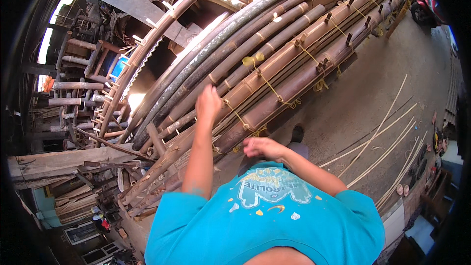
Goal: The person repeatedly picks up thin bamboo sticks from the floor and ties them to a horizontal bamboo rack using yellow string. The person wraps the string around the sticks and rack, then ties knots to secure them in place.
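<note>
My left hand (pixel 208 103) is closed over the far side of a long bamboo frame, just beside its far pole (pixel 250 83). My right hand (pixel 265 148) is curled, fingers drawn in, between my body and the near brown bamboo pole (pixel 265 113). Anything inside either hand is hidden or too small to make out. Yellow cord (pixel 267 84) is strung across the two poles at intervals, looped around short pegs (pixel 349 39). Loose coils of the yellow cord (pixel 259 131) hang from the near pole close to my right hand. Thin slats (pixel 294 71) run lengthwise between the poles.
Thick bamboo poles (pixel 235 34) lie behind the frame, beside a curved bamboo piece (pixel 162 29) with pegs. Stacked bamboo (pixel 78 86) fills the left. Long thin strips (pixel 387 149) lie on the concrete floor (pixel 363 98) at right, near a pair of slippers (pixel 403 190).
</note>
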Demonstrator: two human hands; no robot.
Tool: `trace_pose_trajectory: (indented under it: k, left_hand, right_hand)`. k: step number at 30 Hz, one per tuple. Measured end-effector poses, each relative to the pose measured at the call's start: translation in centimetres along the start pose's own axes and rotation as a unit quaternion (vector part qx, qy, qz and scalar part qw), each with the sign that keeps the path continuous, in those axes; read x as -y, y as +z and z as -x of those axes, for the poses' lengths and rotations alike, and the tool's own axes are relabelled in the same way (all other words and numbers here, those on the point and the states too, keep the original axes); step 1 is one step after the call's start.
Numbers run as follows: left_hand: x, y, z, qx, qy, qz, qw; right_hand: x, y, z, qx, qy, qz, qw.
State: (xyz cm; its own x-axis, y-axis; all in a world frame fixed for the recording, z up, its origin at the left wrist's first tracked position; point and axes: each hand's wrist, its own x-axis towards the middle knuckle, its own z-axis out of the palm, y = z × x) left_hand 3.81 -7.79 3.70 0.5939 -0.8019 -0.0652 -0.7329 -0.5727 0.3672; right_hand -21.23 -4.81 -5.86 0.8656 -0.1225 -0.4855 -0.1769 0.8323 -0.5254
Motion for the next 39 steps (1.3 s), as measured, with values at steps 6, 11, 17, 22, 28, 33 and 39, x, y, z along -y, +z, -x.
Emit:
trace_pose_trajectory:
  k: [6, 11, 17, 22, 28, 33, 39]
  left_hand:
    - [1.5, 2.9, 7.7, 0.134, 0.009, 0.015, 0.991]
    - [4.8, 6.4, 8.1, -0.087, 0.164, 0.225, 0.957]
    - [4.0, 5.7, 7.8, -0.019, 0.076, 0.163, 0.984]
    - [2.2, 4.1, 8.4, -0.002, -0.008, 0.187, 0.982]
    - [-1.3, -1.2, 2.4, -0.045, 0.032, 0.363, 0.93]
    - [5.2, 5.0, -4.5, -0.162, -0.011, 0.115, 0.98]
    - [9.1, 1.7, -3.1, -0.088, 0.035, 0.061, 0.994]
  right_hand:
    - [6.1, 10.8, -3.8, -0.238, -0.337, -0.149, 0.899]
    - [14.1, 14.1, -7.9, -0.081, -0.231, 0.746, 0.62]
    - [16.4, 8.0, -10.8, 0.045, -0.241, 0.397, 0.885]
    - [9.3, 5.9, 1.1, 0.139, -0.115, 0.634, 0.752]
    - [3.6, 4.6, -0.1, 0.017, -0.234, 0.58, 0.78]
    - [0.8, 3.4, -0.9, -0.011, -0.37, 0.7, 0.611]
    - [-2.3, 9.6, -0.5, 0.009, -0.312, 0.681, 0.663]
